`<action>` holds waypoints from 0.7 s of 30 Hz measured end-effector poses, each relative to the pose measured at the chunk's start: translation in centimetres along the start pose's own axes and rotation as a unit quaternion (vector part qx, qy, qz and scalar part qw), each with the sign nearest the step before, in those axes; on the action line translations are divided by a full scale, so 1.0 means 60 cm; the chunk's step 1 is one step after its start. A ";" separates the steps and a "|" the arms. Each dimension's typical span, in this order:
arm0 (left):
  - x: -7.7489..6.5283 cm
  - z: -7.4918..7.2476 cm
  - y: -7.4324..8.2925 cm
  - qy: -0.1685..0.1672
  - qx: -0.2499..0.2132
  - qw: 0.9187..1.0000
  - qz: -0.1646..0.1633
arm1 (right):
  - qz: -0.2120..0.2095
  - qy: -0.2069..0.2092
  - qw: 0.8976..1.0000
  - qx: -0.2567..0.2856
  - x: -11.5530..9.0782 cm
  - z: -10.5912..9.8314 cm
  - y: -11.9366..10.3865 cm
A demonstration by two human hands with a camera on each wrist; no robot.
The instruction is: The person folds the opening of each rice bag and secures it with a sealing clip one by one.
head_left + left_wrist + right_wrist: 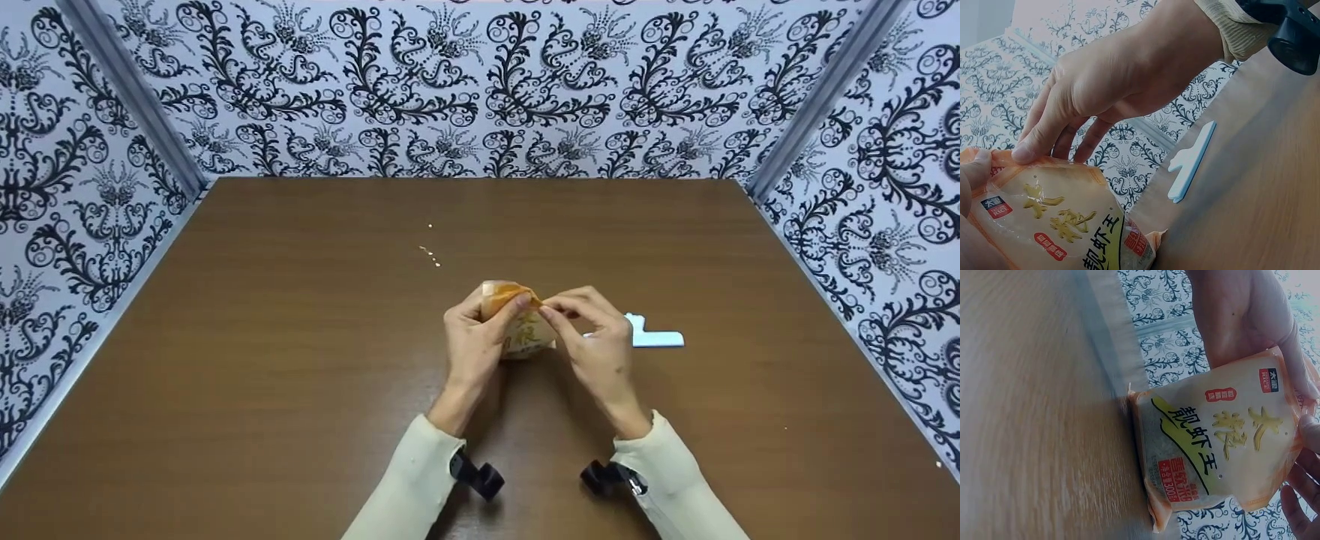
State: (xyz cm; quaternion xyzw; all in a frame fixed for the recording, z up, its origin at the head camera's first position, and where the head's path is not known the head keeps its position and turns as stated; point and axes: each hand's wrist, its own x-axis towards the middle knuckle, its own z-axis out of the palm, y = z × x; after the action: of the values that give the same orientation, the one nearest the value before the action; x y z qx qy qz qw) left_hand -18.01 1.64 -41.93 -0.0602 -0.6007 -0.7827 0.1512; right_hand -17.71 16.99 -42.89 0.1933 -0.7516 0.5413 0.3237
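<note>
A small orange and cream plastic bag of rice (525, 334) with gold and black lettering stands upright between my two hands, its lower end down at the table. My left hand (472, 341) pinches its top edge, thumb in front and fingers behind. At the upper right corner, my right hand (604, 345) pinches the gathered orange rim between thumb and fingertips. In the right wrist view the printed front of the bag (1224, 433) shows in full. A pale blue bag clip (658, 339) lies on the table just beyond my right hand, which partly covers it in the head view.
The brown wooden table (300, 337) has patterned walls (480, 90) at its back and sides. Several small pale specks (431, 256) lie on it, farther off and left of the bag. A black camera (480, 480) sits on each wrist.
</note>
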 end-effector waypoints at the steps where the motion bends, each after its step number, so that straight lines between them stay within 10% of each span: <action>1: 0.000 0.000 0.000 0.002 0.001 1.000 0.000 | 0.000 -0.002 1.000 0.000 0.000 0.000 0.001; 21: 0.000 0.001 0.000 0.021 0.014 1.000 0.009 | 0.003 -0.025 0.999 -0.020 -0.003 -0.013 0.008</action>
State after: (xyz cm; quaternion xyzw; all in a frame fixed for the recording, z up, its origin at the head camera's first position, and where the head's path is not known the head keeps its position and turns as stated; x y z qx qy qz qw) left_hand -18.02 1.68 -41.92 -0.0475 -0.6077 -0.7740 0.1714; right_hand -17.68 17.86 -43.20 0.1977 -0.7705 0.5226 0.3070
